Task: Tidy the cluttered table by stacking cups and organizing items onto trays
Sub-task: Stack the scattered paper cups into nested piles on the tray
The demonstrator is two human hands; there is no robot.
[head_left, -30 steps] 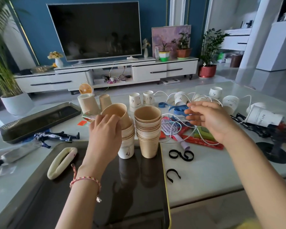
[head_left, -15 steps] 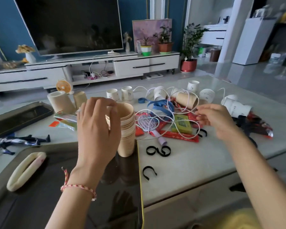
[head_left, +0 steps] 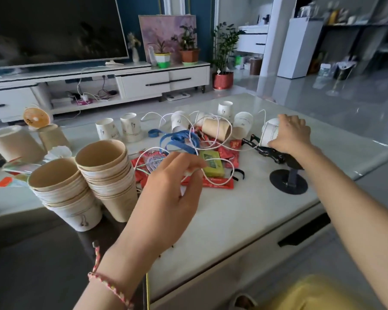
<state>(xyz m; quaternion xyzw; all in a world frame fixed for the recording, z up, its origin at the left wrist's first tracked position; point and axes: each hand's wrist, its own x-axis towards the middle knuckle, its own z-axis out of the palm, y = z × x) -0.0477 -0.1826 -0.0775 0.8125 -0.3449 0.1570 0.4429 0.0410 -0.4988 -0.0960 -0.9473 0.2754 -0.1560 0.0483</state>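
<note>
Tan cup stacks [head_left: 103,166] stand near a blue ribbon [head_left: 179,139], white cable [head_left: 213,142], red packets [head_left: 217,183] and green packet [head_left: 211,164].

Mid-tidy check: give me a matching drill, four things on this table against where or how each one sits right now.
Things
1. cup stacks
2. white cup
3. tan cup
4. orange fan

States
A. lying on its side in the mid-table clutter, no hand on it
B. gripped by the right hand
C. at the far left, beyond the upturned cups
D. upright on the dark tray

Pairs: 1-D, 2-B, 3-A, 4-C
</note>
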